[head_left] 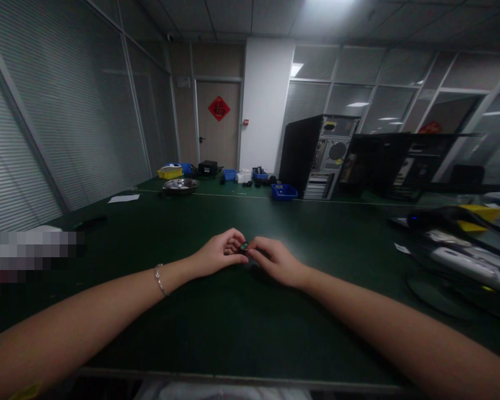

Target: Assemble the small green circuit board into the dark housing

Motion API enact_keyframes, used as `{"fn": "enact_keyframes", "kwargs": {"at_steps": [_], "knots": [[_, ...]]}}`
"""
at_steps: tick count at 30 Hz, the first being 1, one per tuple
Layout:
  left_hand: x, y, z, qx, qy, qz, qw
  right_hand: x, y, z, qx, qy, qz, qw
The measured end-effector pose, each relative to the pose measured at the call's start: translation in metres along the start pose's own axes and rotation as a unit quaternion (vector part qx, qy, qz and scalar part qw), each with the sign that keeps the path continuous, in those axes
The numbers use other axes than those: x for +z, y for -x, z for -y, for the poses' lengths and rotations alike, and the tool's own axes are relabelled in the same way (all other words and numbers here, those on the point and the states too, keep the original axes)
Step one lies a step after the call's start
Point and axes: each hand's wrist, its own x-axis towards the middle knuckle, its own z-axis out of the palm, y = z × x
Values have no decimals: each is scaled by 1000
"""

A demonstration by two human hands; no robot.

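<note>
Two bare hands meet over the dark green counter [216, 333], with one small green-and-black part [244, 246] between their fingertips. Right hand [277, 260]: thumb and forefinger appear closed in a pinch on the part's near right end. Left hand [223, 253]: fingers curled around the other side, thumb reaching below; whether they grip or merely steady the part cannot be told at this size.

Handling (judged): very light, stiff, probably fragile if the green face is circuit board. Smooth faces could slip and turn under a one-sided pinch. Best hold: opposite outer edges, light pressure, fingertips off the green face. Fine detail unresolved.

Edges and room: the counter's near edge crosses the bottom of the view, below both wrists; the part is well in from it, so a drop would probably land on the counter. Bare surface extends ahead of the hands as far as the blue bin [284, 192] and the shiny metal bowl [180, 186], both well apart from the fingers. Right side is tighter: loose black cable [427, 300] and a silver device [470, 264] lie beyond the right forearm and could snag a wide sweep. Far left is masked by pixel blocks; clearance there not readable.
</note>
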Motion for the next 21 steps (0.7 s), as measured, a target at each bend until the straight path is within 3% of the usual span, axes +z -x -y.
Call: {"fn": "enact_keyframes", "kwargs": {"at_steps": [3,7,15,21], "knots": [[1,0,-2,9,-34,-5,999,0,0,1,-11,-11,18,1000],[2,1,-6,25,-80,-15,996,1,0,1,-8,-6,-2,1000],[1,1,-10,72,-158,-89,981,3,-3,-7,58,47,-61,995],[0,2,-11,87,-169,-90,978,2,-3,-9,86,82,-54,991]]}}
